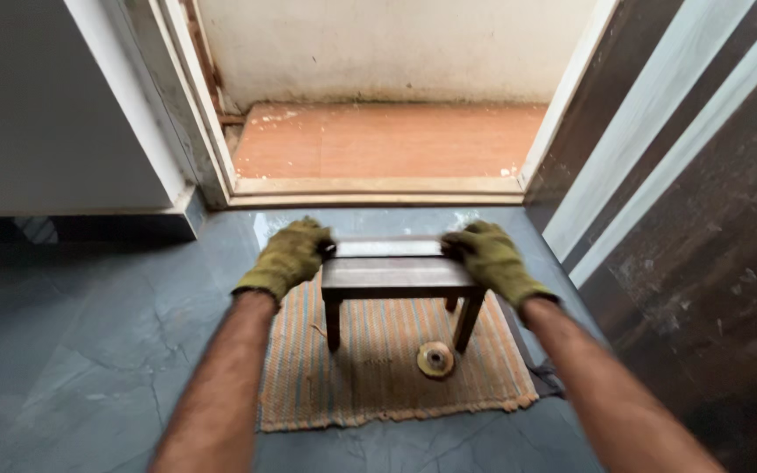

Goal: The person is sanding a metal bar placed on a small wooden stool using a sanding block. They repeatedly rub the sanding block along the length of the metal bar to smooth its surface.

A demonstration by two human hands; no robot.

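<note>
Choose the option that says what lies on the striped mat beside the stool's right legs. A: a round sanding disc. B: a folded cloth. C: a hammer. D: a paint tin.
A: a round, tan sanding disc with a dark centre hole lies flat on the striped mat, beside the right legs of the small wooden stool that both gloved hands grip at its ends.

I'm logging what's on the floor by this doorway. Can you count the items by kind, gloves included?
Gloved hands: 2, left hand and right hand, each gripping an end of the stool
Small dark wooden stool: 1
Striped woven mat: 1, under the stool
Round disc: 1, on the mat
Total: 5
</note>
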